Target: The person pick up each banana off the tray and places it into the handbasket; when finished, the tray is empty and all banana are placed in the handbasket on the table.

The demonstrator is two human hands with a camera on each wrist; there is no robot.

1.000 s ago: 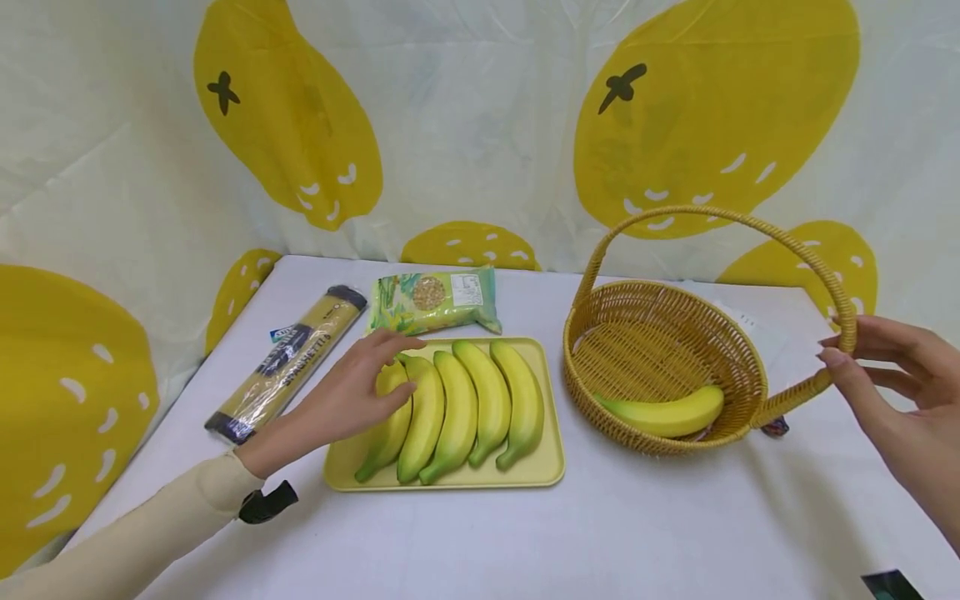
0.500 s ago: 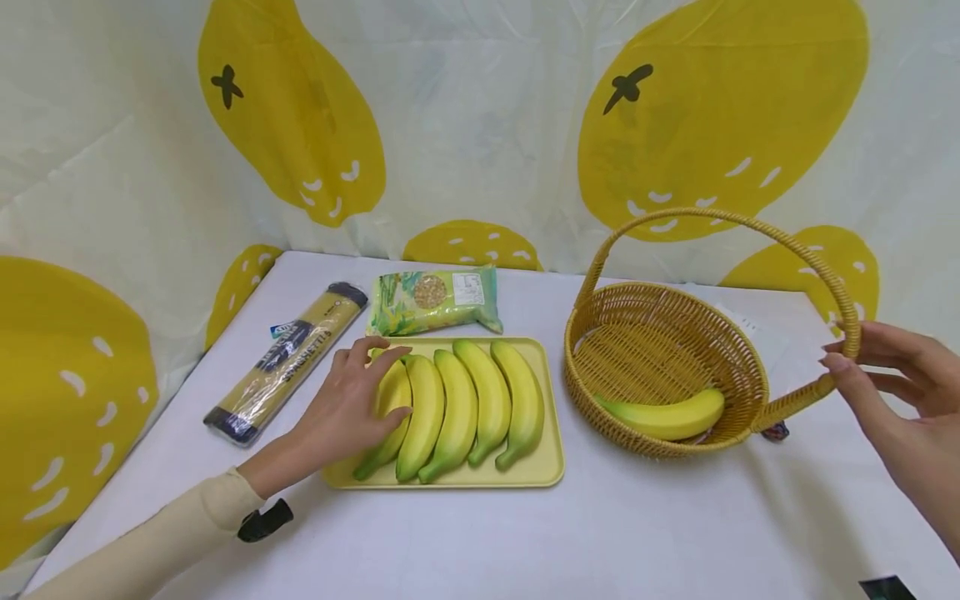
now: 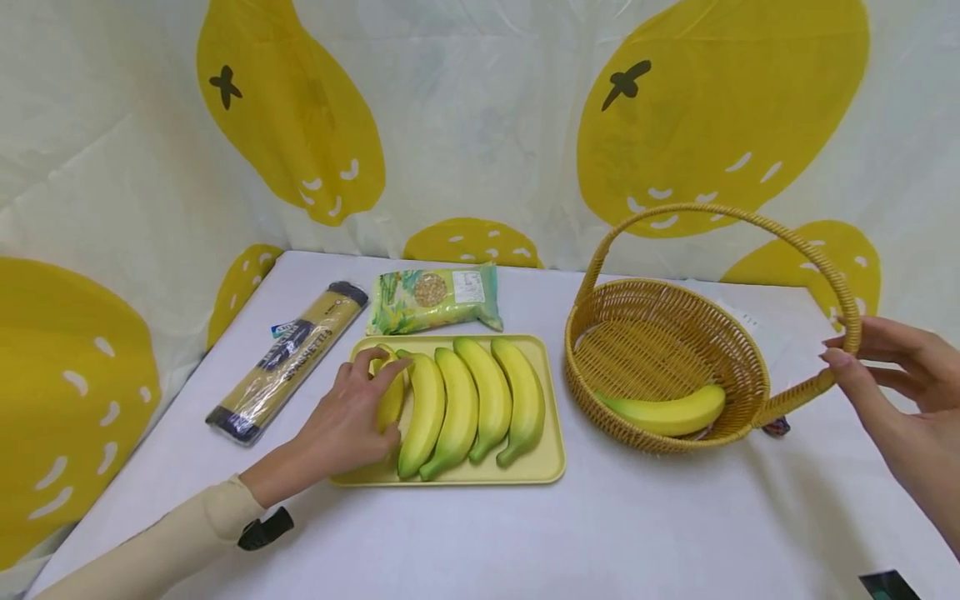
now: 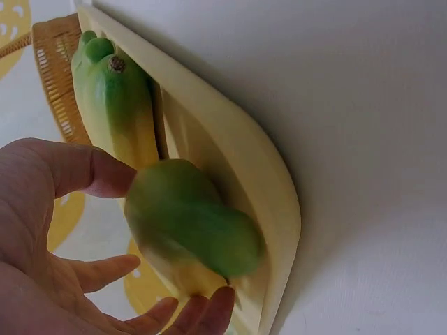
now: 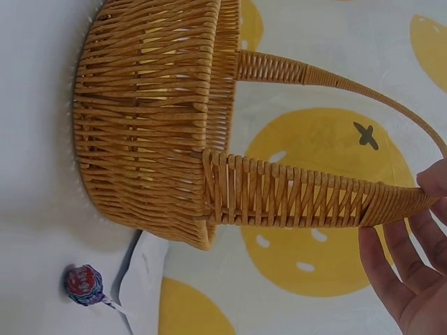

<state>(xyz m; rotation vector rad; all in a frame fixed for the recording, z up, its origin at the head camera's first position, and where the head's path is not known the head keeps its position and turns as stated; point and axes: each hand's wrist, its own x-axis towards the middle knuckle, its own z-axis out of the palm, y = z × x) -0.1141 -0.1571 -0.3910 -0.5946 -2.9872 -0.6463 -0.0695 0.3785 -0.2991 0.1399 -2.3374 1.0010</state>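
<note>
In the head view a yellow tray (image 3: 554,425) bears several bananas (image 3: 426,408) in a row. My left hand (image 3: 341,421) pinches the leftmost banana (image 3: 391,402) between thumb and fingers, its lower part hidden by the hand. Seen from the left wrist, its green stem end (image 4: 202,223) tilts away from the neighbouring bananas, close to the tray wall. On the right stands a round wicker basket (image 3: 637,350) with one banana (image 3: 671,413) inside. My right hand (image 3: 900,387) pinches the side of the basket's arched handle (image 5: 293,192) between thumb and fingers.
A spaghetti packet (image 3: 288,362) lies left of the tray, with a green plastic food bag (image 3: 435,298) behind the tray. Beside the basket a wrapped lollipop (image 5: 85,285) rests on the white cloth. A fruit-printed curtain (image 3: 480,125) hangs behind the table.
My left hand has come down around the leftmost banana and taken hold of it; that banana has shifted and turned slightly on the tray. The right hand stays on the basket handle.
</note>
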